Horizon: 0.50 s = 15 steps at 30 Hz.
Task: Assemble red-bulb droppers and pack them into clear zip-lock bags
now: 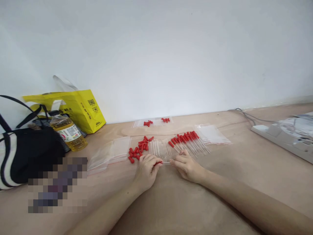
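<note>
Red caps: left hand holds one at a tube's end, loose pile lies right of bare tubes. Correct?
No: in the head view, the loose pile lies left of the bare tubes. The left hand does hold a red cap at the end of a clear tube.

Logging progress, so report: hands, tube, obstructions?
Left hand pinching red bulb; right hand pinching tube. Bulb at tube's left end, seating hidden. Loose bulbs beyond left hand, not between hands.

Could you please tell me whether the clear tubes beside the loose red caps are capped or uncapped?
Uncapped: those clear tubes show no red at their ends, whereas the neighbouring tubes carry red caps.
</note>
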Motion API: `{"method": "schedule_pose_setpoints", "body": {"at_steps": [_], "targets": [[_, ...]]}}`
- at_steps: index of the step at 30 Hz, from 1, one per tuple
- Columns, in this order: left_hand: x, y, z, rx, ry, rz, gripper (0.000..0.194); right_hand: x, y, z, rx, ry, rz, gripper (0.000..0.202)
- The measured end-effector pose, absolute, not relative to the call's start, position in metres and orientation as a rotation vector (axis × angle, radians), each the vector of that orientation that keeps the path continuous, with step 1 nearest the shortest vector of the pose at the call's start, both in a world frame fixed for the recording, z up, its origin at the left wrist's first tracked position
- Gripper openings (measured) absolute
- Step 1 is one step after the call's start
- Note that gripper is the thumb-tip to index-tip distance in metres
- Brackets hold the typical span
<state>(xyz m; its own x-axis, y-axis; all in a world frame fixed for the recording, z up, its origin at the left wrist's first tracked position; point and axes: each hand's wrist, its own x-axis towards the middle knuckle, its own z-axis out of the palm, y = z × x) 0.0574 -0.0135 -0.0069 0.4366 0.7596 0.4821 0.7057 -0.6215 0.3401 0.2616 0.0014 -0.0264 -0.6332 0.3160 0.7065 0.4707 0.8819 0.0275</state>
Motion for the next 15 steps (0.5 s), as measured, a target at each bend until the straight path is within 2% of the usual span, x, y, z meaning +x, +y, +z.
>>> {"method": "schedule_pose_setpoints", "body": {"at_steps": [15], "targets": [[0.0640,-0.0194,0.0010,2.773,1.259,1.120,0.016,0.2578,0.0036,-0.0238,-0.571,-2.280,-0.483,0.024]]}}
